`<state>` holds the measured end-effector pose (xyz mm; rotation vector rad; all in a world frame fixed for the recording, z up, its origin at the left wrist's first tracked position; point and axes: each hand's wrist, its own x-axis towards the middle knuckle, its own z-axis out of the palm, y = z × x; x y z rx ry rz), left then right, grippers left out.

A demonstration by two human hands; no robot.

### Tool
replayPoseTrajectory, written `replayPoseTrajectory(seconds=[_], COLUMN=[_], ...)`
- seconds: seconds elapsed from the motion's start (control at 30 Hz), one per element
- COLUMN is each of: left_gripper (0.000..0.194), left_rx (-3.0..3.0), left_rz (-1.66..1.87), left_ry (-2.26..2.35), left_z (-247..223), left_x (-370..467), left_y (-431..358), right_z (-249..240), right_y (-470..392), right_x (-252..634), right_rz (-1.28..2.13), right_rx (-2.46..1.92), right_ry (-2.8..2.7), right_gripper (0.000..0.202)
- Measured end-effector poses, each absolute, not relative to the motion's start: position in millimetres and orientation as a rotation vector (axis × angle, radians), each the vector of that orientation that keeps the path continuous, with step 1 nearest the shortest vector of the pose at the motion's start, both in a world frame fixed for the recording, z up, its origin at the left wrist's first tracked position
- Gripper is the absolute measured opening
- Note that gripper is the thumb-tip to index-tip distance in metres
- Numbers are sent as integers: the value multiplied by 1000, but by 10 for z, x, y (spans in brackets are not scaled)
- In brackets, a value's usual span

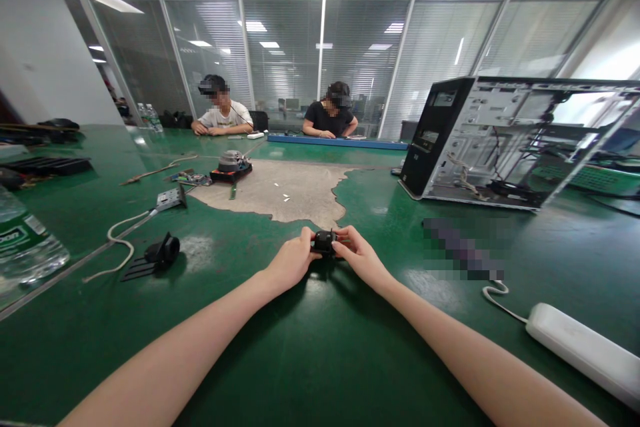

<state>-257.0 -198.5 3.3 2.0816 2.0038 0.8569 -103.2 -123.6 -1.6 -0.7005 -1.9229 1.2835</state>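
Note:
Between my two hands is a small black part (325,241), held just above the green tabletop; its exact kind I cannot make out. My left hand (295,255) grips its left side, thumb and fingers closed. On the opposite side, the fingertips and thumb of my right hand (359,254) pinch it. My fingers cover both its ends, so only the dark middle shows. To the left of my left hand lies a black plastic piece (163,253) with a round end and several prongs.
An opened computer case (470,140) stands at the right. Nearer are a white power strip (580,347) and its cord. A water bottle (27,240), a metal bracket (171,198) and a heatsink fan (233,163) are leftward. Two people (225,113) sit across the green table (320,360).

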Motion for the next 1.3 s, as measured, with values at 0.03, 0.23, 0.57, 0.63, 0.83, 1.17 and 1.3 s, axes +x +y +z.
replayPoseTrajectory(seconds=[0.03, 0.23, 0.57, 0.63, 0.83, 1.17, 1.3], left_gripper=[28, 28, 27, 27, 27, 26, 27], left_rx=[2083, 2087, 2066, 2057, 2072, 2038, 2065], left_rz=[860, 880, 879, 878, 894, 852, 859], left_ry=[2000, 1993, 1998, 1997, 1988, 2020, 2008], left_z=[31, 23, 35, 24, 24, 34, 28], left_x=[-2573, -2574, -2566, -2569, -2573, -2562, -2573], left_y=[-1985, -1969, -1987, -1979, -1971, -1981, -1974], right_z=[-5, -2, -5, -4, -52, 23, -21], right_y=[-1245, -1223, -1257, -1255, -1202, -1266, -1213], right_x=[-1027, -1058, -1035, -1042, -1066, -1043, -1062], right_rz=[1248, 1212, 1199, 1202, 1343, 1204, 1278], right_rx=[-685, -700, -652, -665, -731, -670, -719], right_ry=[-1920, -1880, -1927, -1906, -1874, -1891, -1889], right_gripper=[19, 19, 16, 16, 27, 19, 24])
